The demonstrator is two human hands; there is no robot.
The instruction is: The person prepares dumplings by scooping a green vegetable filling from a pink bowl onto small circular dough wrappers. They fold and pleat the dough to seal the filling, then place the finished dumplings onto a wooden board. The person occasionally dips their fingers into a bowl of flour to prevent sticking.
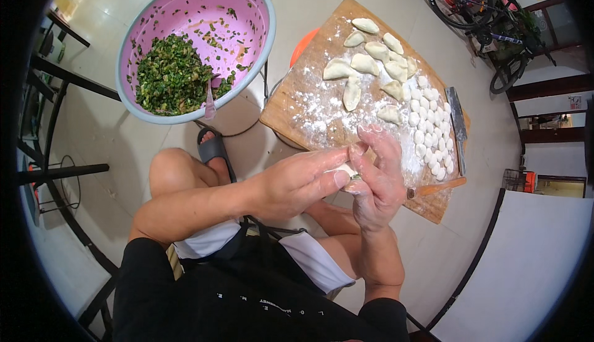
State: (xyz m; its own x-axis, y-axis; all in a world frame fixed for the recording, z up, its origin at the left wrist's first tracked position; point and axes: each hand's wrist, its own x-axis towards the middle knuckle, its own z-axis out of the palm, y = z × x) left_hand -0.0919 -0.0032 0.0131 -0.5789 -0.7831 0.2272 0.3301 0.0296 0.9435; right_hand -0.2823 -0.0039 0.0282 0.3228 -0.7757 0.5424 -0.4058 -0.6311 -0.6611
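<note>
Between my two floury hands sits a dumpling (348, 170), mostly covered by fingers, with a bit of green filling showing at its edge. My left hand (303, 175) is closed on it from one side, and my right hand (378, 181) presses in from the other. Just beyond them is a floured wooden board (309, 110). Several folded dumplings (365, 63) lie on its far part. Many small white dough pieces (431, 128) are grouped along the right. A large pink basin (185, 17) at the far left holds chopped green filling (167, 73) and a pinkish spoon (210, 103).
A cleaver (456, 125) lies along the board's right edge, its wooden handle (439, 187) or a separate rolling pin near my right hand. Part of an orange object (303, 46) shows under the board. Black metal legs (68, 76) stand left; a bicycle (476, 8) is at the far right.
</note>
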